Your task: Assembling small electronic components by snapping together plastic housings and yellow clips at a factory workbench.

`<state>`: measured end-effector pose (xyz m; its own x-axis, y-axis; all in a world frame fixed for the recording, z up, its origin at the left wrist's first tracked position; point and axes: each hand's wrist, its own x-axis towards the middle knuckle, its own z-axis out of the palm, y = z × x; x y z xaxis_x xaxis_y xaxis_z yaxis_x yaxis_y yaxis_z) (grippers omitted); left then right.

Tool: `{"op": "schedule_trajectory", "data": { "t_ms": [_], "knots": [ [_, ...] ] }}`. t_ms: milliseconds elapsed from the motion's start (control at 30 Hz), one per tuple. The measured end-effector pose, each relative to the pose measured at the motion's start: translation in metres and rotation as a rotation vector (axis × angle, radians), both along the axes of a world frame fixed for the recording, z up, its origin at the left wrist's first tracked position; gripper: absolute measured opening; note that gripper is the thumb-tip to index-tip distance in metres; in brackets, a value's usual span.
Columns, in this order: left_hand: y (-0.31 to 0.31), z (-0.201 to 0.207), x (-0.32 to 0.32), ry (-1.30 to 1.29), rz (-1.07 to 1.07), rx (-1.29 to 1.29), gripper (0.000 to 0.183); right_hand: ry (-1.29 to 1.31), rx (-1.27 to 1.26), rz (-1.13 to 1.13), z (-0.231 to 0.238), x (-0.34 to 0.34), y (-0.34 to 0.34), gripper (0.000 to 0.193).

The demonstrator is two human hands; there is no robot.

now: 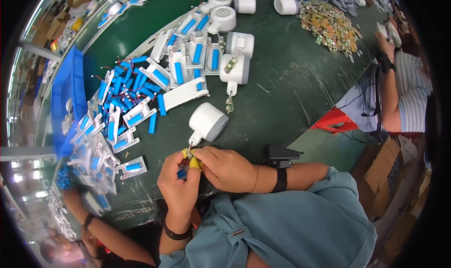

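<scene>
My left hand (180, 181) and my right hand (225, 167) meet at the table's near side, fingers pinched together, yellow covers on some fingertips. Between them is a small part on the neck end of a white round housing with a grey rim (206, 121); the fingers mostly hide this part. That housing lies on its side on the table just beyond my hands. A bit of blue (182, 173) shows beneath my left fingers, too covered to name. Farther off, similar white housings (235, 69) have small green circuit boards (229, 104) hanging from their necks.
Blue cylindrical batteries (126, 87) and white handle shells (185, 93) are heaped at left, beside a blue bin (70, 92). Circuit boards (329, 26) pile up at far right. Co-workers' arms (112, 233) reach in at lower left and right (389, 85).
</scene>
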<state>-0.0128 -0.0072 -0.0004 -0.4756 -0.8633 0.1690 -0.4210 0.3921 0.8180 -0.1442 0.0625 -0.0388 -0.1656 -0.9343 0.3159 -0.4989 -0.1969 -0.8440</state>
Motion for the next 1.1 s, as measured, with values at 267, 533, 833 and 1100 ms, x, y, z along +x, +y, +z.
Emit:
{"op": "schedule_trajectory", "data": {
  "t_ms": [267, 533, 833, 1100],
  "knots": [
    [0.000, -0.002, -0.003, -0.029, -0.011, 0.001, 0.023, 0.022, -0.055, 0.009, -0.001, -0.002, 0.000, 0.036],
    [-0.001, -0.005, 0.002, -0.020, -0.001, 0.066, 0.025, 0.010, -0.069, 0.032, -0.005, 0.000, -0.001, 0.036],
    [-0.012, -0.006, 0.015, 0.027, -0.025, 0.252, 0.025, -0.134, 0.033, 0.124, 0.003, -0.034, 0.009, 0.027],
    [-0.023, -0.007, 0.044, 0.192, -0.204, 0.574, 0.026, -0.120, 0.064, 0.261, 0.025, -0.041, 0.003, 0.022]
  ]
}}
